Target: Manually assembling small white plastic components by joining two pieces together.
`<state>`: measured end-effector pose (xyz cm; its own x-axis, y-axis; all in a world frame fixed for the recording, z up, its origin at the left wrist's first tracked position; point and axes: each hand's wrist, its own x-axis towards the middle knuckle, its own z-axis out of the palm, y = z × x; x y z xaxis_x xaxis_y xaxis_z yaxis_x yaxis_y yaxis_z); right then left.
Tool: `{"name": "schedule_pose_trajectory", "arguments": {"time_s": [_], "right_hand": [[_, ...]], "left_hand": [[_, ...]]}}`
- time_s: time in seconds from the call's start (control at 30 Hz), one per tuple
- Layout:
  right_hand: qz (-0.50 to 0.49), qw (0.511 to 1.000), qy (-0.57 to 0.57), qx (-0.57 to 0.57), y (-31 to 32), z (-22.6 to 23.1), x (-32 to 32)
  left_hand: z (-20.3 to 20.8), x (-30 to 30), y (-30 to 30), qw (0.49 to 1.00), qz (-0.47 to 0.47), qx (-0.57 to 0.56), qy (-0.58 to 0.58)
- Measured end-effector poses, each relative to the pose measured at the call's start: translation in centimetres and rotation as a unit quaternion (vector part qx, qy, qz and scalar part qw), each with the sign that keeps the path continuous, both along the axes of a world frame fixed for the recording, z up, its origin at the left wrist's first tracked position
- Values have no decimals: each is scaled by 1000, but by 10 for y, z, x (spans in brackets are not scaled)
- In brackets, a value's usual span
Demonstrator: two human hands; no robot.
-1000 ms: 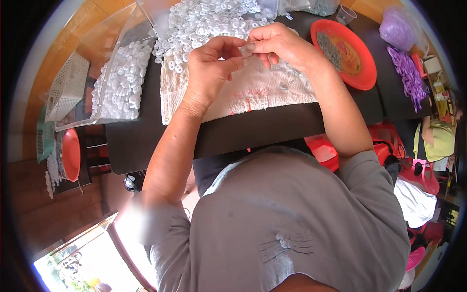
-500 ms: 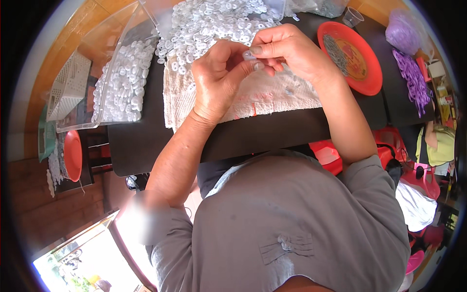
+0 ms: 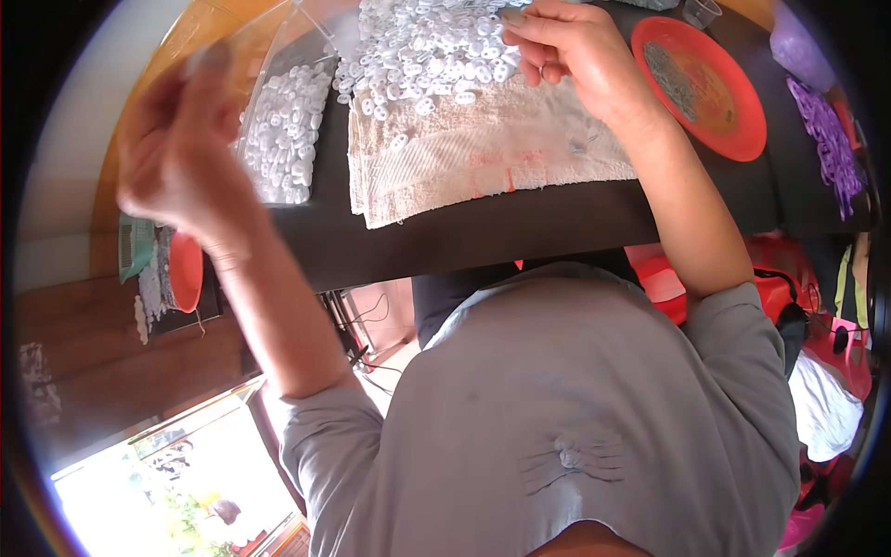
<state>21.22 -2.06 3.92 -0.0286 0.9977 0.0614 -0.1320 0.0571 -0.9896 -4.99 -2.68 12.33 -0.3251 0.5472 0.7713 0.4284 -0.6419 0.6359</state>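
Observation:
My left hand (image 3: 186,139) is raised at the left, over the clear plastic bin (image 3: 263,46) that holds small white oval pieces (image 3: 286,130). Motion smears its fingers, so what they hold, if anything, is unclear. Above the far side of a worn beige towel (image 3: 436,176), my right hand (image 3: 585,60) is closed, thumb and fingertips drawn together beside a big heap of the same white ovals (image 3: 418,51). Anything in that pinch is too small to make out. One loose white oval (image 3: 399,142) lies on the towel, apart from the heap.
A red plate (image 3: 752,121) with small grey pieces (image 3: 670,82) sits on the dark table (image 3: 445,243) at the right. Beyond it are a clear cup (image 3: 702,12), a purple bag (image 3: 800,46) and a purple linked bundle (image 3: 824,139). Another red dish (image 3: 186,272) stands lower left.
My hands were together over the towel, fingers around a small white piece. My left hand has swung away to the left, over the bin; my right hand stays near the heap. The view has shifted.

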Motion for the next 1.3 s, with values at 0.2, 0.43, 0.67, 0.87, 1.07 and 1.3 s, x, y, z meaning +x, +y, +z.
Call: {"name": "schedule_pose_trajectory", "arguments": {"time_s": [0.2, 0.43, 0.67, 0.87, 1.07, 1.3], "right_hand": [[2, 998, 50, 48, -10, 16, -18], [-41, 997, 38, 58, -14, 20, -10], [-30, 992, 22, 121, -26, 42, 0], [-19, 989, -4, 148, -20, 41, 14], [0, 994, -58, 92, -18, 33, 19], [36, 937, -281, 205, -19, 11, 11]], "left_hand": [[5, -99, 33, 833, 318, -103, 441], [-77, 21, 15, 935, -136, -95, 313], [-133, 103, 21, 886, -305, -167, 307], [-142, 139, 26, 809, -302, -141, 485], [-143, 114, 30, 829, -377, -351, 219], [-90, 80, 28, 711, -516, -469, -97]]}}
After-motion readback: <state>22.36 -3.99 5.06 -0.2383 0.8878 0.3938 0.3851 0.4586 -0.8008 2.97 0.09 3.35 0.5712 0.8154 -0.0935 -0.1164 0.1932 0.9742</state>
